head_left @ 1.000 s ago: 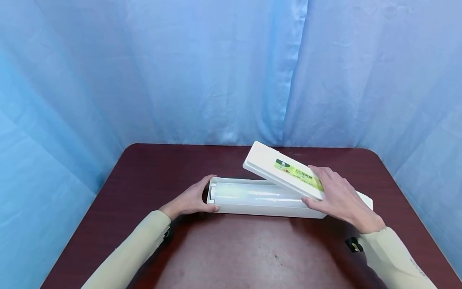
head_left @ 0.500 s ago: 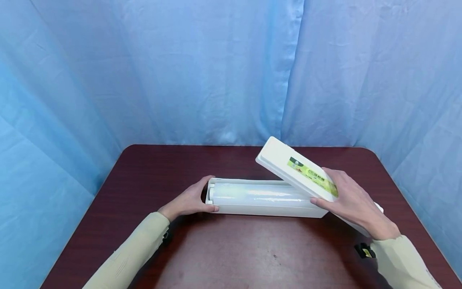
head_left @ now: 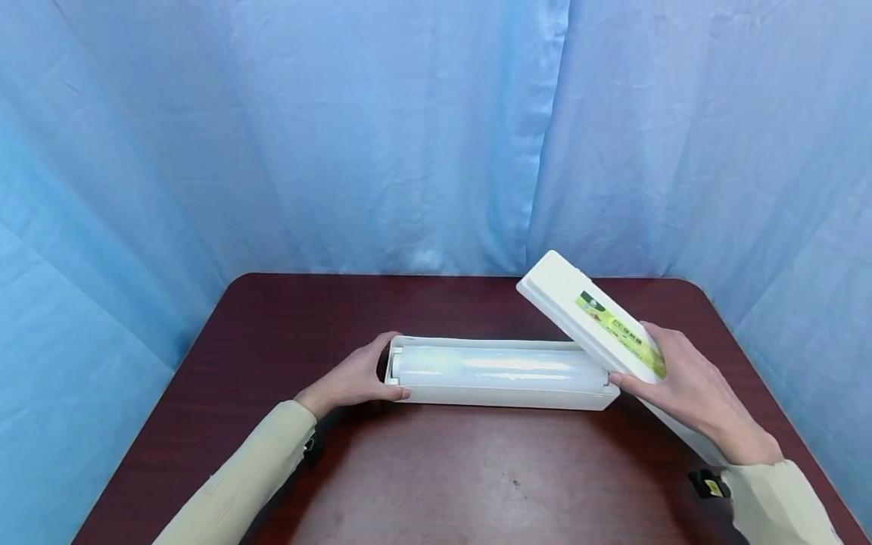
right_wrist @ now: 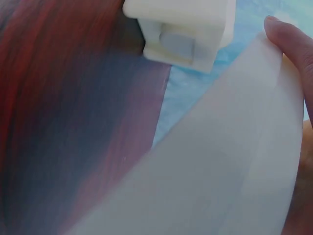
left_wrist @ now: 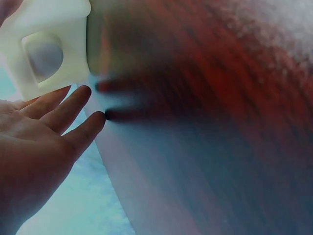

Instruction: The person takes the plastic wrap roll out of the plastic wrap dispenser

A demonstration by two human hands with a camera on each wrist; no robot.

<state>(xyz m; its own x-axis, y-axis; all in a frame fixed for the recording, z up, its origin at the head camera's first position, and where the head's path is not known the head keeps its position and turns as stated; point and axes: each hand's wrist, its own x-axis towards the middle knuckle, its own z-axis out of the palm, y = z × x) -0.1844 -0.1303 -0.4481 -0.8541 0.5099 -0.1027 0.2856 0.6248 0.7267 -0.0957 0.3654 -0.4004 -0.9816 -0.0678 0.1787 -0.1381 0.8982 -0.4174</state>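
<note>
Surface: a dark reddish-brown wood-grain table (head_left: 436, 469) with rounded corners is seen, enclosed on three sides by a pale blue fabric backdrop (head_left: 381, 136) hanging in soft folds. The table's far edge is met by the cloth.

Left side: the left hand (head_left: 354, 376) is laid against the left end of the white dispenser tray (head_left: 504, 395). Thumb is placed on the front edge, fingers wrapped round the end wall, so the end is gripped. In the left wrist view the fingers (left_wrist: 68, 110) are shown nearly straight beside the tray's end cap (left_wrist: 46, 46). A beige sleeve (head_left: 238, 484) is worn on that arm.

Centre: the tray is set flat on the table, lengthwise left to right, top uncovered. A roll of clear cling film (head_left: 497, 367) is seated inside along its full length.

Right side: the white lid (head_left: 593, 322) is held tilted, far end raised above the table, near end low past the tray's right end. It is gripped by the right hand (head_left: 688, 393), fingers laid over the top, thumb under the near edge. The thumb tip (right_wrist: 286, 39) is shown on the lid's edge in the right wrist view.

Labels: a yellow-green sticker (head_left: 620, 333) is carried on the lid top, with a small round logo and a line of characters too small to be read.
</note>
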